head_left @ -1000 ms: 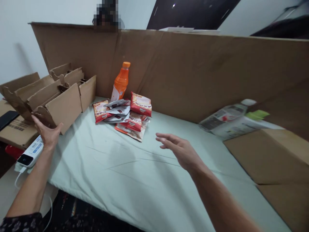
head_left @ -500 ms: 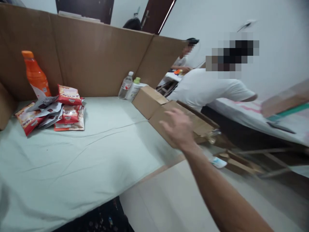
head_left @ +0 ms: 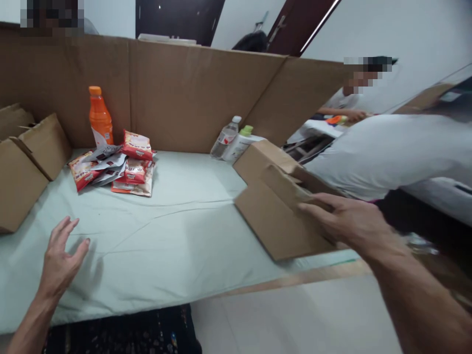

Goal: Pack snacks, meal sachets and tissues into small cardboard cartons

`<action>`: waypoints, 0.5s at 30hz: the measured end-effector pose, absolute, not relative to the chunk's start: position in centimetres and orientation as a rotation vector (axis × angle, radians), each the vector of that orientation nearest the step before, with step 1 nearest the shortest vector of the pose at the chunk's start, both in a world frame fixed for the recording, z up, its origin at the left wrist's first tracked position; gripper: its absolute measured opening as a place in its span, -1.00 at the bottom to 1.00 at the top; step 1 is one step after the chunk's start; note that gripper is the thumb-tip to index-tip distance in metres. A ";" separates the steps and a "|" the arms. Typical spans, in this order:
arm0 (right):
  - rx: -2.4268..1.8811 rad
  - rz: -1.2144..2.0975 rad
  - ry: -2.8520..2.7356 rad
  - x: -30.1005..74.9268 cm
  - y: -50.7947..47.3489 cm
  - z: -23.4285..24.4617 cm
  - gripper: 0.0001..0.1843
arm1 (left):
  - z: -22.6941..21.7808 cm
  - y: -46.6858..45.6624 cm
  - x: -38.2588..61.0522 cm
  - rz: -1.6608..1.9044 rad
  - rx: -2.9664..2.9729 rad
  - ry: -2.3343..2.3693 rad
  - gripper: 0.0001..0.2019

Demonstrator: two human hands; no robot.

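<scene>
Pale-sheeted counter [head_left: 177, 236] noted; right hand [head_left: 346, 223] clasped the flap of the cardboard box [head_left: 273, 223] at the counter's right edge; left hand [head_left: 61, 260] hovered spread, empty, near the front-left corner; a deeper grip judged steadier.

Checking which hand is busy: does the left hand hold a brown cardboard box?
No, the left hand is open and empty over the pale green cloth; the right hand grips the brown cardboard box.
</scene>
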State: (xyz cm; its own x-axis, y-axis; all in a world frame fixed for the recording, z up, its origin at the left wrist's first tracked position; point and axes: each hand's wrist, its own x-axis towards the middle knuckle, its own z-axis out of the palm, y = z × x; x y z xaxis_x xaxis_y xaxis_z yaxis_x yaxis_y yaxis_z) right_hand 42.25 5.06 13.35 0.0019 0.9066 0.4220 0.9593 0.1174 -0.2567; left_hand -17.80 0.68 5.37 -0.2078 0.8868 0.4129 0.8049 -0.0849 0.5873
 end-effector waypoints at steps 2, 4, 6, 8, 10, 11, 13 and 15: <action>-1.759 -0.125 -1.985 37.2 3.7 13.7 -0.75 | 5.7 0.7 -16.7 1.147 2.055 1.849 -0.48; -1.608 -0.047 -2.122 31.5 2.2 14.2 -0.80 | 5.8 0.6 -15.5 1.107 2.119 1.624 -0.31; -1.253 0.048 -2.363 25.9 0.6 14.8 -0.75 | 5.6 0.2 -14.4 1.020 2.106 1.411 0.00; -1.008 0.137 -2.529 21.6 -1.0 15.9 -0.66 | 5.6 -0.4 -13.9 0.915 2.033 1.238 0.26; -0.838 0.344 -2.644 19.0 -2.1 17.3 -0.63 | 5.6 -1.0 -13.9 0.840 1.906 1.131 0.36; -0.779 0.478 -2.665 18.3 -2.2 18.0 -0.62 | 5.7 -1.3 -14.1 0.825 1.843 1.104 0.38; -0.766 0.660 -2.632 17.8 -1.5 19.0 -0.62 | 5.7 -1.6 -14.4 0.819 1.752 1.074 0.38; -0.891 0.575 -2.597 17.5 -0.1 18.9 -0.71 | 5.6 -1.6 -14.7 0.826 1.735 1.044 0.41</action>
State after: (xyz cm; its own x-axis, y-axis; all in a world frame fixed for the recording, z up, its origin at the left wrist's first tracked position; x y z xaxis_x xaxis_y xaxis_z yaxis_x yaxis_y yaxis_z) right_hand 17.53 -0.09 18.87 -0.7480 0.6391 0.1789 0.5038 0.7222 -0.4739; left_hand -14.67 -1.56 5.64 0.4156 0.9057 0.0831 0.2894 -0.2184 0.9320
